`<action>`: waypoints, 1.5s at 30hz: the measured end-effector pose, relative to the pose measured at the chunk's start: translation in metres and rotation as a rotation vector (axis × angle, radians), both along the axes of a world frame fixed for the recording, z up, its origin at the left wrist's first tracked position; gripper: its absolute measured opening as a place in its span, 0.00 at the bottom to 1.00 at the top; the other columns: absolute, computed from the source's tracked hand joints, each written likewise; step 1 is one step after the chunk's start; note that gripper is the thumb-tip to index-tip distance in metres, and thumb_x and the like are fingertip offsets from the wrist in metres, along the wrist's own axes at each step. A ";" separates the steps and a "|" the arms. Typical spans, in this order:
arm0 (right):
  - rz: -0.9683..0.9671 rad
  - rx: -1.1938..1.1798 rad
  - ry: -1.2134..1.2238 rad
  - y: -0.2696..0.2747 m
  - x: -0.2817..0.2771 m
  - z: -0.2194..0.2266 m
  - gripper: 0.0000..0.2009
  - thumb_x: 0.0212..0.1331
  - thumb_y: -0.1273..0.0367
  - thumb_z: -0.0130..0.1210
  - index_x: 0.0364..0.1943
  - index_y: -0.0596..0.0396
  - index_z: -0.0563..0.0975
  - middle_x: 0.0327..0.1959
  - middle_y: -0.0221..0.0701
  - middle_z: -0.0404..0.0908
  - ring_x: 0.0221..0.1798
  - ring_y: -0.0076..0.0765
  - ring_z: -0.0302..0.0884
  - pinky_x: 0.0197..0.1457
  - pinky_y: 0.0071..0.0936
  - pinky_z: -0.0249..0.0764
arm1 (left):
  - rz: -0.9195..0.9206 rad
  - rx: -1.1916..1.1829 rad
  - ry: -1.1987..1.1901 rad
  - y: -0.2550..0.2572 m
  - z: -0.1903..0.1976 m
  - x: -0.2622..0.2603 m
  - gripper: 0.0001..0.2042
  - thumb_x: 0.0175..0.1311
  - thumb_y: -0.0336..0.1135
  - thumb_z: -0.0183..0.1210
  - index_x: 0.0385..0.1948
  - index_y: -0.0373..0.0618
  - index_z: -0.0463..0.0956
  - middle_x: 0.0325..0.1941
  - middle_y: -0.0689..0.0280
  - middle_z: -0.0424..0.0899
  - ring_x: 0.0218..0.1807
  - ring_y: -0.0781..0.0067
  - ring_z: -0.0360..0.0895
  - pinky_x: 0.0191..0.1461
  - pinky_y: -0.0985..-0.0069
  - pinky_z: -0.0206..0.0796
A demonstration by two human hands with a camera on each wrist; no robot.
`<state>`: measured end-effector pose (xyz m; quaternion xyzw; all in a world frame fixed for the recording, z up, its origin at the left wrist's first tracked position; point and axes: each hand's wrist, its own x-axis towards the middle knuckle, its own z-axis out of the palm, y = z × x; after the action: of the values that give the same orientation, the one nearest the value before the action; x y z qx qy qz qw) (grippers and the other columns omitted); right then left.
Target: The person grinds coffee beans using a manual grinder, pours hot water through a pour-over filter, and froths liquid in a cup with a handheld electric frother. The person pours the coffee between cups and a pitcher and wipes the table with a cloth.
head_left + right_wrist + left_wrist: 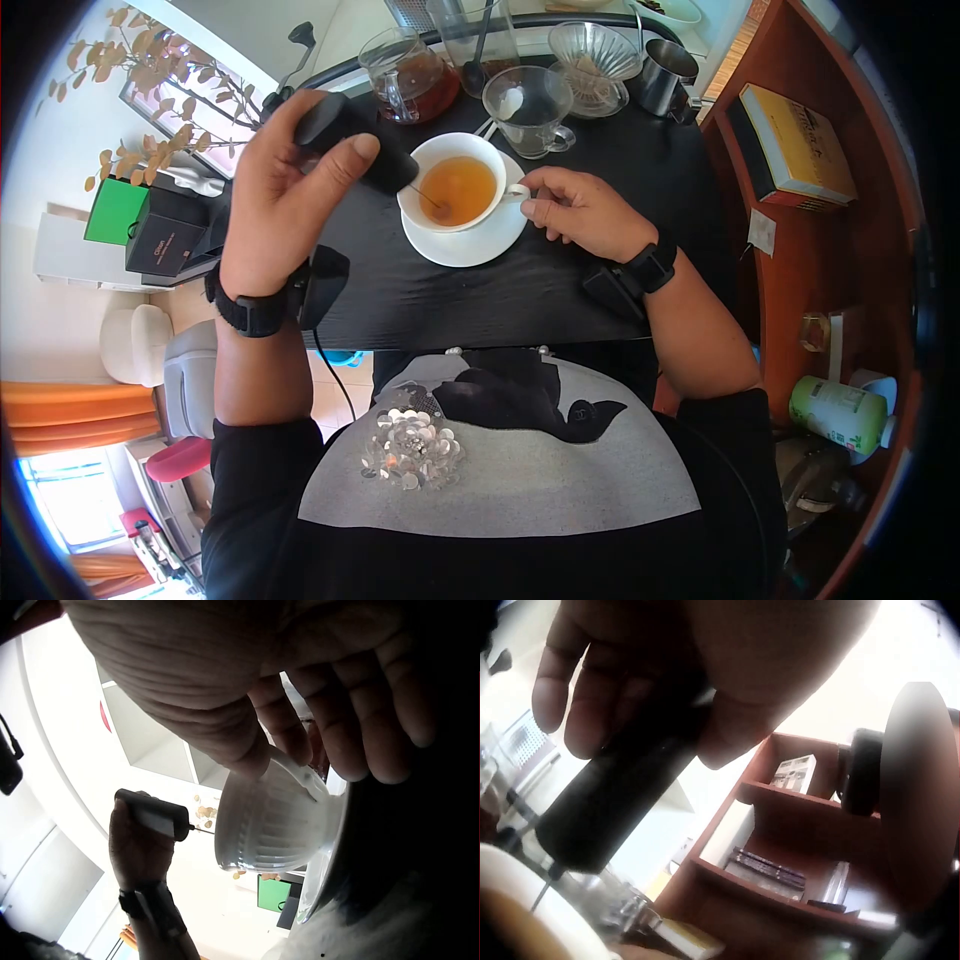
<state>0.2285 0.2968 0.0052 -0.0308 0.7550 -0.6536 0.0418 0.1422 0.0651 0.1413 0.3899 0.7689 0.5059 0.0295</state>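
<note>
Two risks face us. With our left hand (278,200), fingers curled, we grip a slanted black mixer (385,165); its thin shaft (425,196) could knock the cup (266,825) and splash amber liquid (465,185). Our right hand (595,217) pinches the handle (516,192) between its fingers; should that slacken, the cup, seated on a saucer (460,252) on the table (540,295), could skid.

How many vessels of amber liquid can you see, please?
2. One is the white cup on the saucer, between the left hand and right hand; the glass pot stands beyond it. The tall glass jug's contents are unclear.
</note>
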 end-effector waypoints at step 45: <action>0.014 0.027 -0.075 0.002 0.000 0.004 0.16 0.56 0.65 0.51 0.46 0.60 0.71 0.29 0.25 0.72 0.27 0.16 0.68 0.27 0.13 0.66 | -0.121 -0.052 0.118 0.026 -0.006 -0.001 0.14 0.55 0.32 0.59 0.40 0.35 0.70 0.31 0.66 0.77 0.33 0.83 0.73 0.37 0.84 0.65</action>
<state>0.2287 0.2988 0.0093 -0.0109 0.7616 -0.6436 0.0750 0.1415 0.0912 0.1349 0.4639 0.7571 0.4594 0.0247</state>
